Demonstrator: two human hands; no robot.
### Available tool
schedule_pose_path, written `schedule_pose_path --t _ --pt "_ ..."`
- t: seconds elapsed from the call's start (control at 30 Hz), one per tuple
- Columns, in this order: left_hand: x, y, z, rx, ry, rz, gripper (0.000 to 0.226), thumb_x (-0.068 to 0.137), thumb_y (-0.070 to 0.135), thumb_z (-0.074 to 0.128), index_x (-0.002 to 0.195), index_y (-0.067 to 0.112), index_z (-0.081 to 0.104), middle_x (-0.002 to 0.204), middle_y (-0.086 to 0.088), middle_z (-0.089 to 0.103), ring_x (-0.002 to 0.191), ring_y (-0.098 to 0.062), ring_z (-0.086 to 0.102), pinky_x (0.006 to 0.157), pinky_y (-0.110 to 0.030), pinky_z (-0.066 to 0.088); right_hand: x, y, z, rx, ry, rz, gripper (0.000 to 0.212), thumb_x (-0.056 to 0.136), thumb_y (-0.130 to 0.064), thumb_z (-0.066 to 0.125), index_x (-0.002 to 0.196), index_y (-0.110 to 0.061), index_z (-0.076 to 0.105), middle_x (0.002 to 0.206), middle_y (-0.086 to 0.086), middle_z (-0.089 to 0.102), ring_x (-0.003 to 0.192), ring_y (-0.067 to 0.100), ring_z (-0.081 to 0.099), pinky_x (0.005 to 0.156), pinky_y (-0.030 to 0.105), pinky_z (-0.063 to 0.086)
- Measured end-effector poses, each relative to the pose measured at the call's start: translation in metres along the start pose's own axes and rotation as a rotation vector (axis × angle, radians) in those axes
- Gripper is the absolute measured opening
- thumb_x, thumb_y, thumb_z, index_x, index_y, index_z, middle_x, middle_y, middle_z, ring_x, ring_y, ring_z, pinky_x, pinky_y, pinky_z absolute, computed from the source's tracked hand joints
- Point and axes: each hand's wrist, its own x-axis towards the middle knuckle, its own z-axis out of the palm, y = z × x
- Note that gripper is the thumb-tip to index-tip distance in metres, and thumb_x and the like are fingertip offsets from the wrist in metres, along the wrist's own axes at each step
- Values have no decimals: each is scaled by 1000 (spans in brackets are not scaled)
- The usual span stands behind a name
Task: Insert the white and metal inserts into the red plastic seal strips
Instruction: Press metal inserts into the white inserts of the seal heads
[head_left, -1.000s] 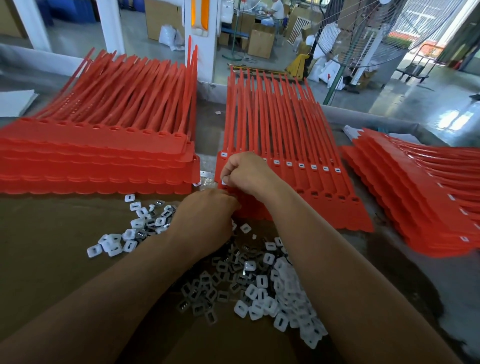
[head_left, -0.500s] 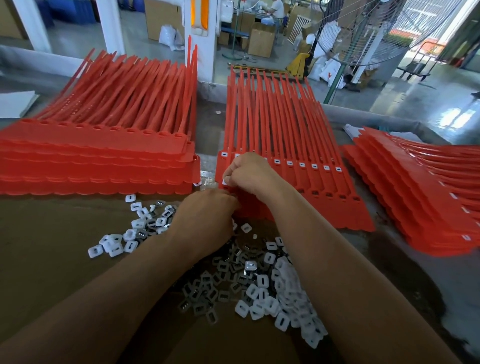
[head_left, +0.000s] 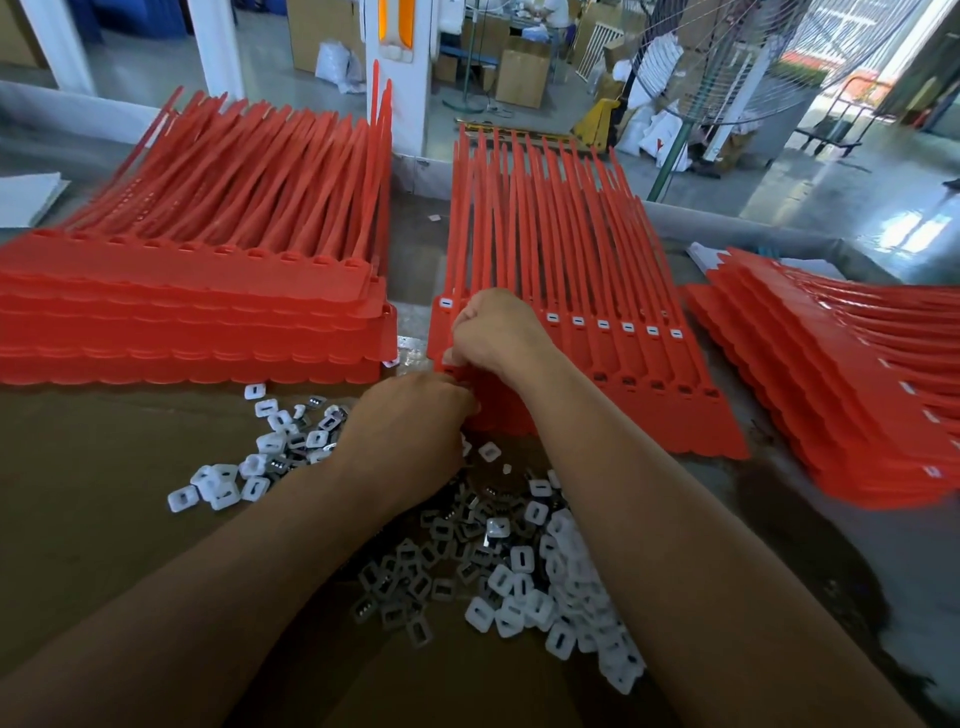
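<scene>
A: The hands?
B: Right hand (head_left: 493, 332) fisted on the middle sheet of red seal strips (head_left: 571, 260); left hand (head_left: 410, 431) curled beside it. What either grips, I cannot tell.
A: Inserts (head_left: 519, 561)?
B: Heaped loose on the bench (head_left: 104, 519) — white squares, grey metal ones.

left: strip stack (head_left: 197, 312) | centre: middle strip sheet (head_left: 571, 291), between stacks | right: second strip stack (head_left: 841, 395) | front: insert pile (head_left: 519, 561) on table (head_left: 104, 519), before middle strip sheet | smaller insert cluster (head_left: 270, 452) before left stack
</scene>
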Motion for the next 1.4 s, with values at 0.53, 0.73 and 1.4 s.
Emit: schedule_pose_path --t 0.53,0.73,1.4 --pt "0 0 0 -19 -29 14 38 82 10 44 112 22 63 118 3 62 108 -17 56 88 -33 46 -53 22 -39 156 -117 -219 9 85 -16 63 81 -24 66 81 -13 61 85 5 57 72 19 41" --pt "2 1 -1 0 -71 -11 40 83 11 43 117 24 59 121 4 59 110 -17 54 89 -31 44 -100 50 -60 39 -274 -289 8 79 -24 69 76 -29 64 76 -14 65 69 -8 59 67 12 43" --pt "3 3 -1 18 -92 -37 44 86 9 39 125 26 53 130 7 53 119 -13 48 95 -30 40 -113 70 -46 20 -385 -295 16 81 -22 69 71 -30 59 68 -16 63 62 -8 57 59 11 46"
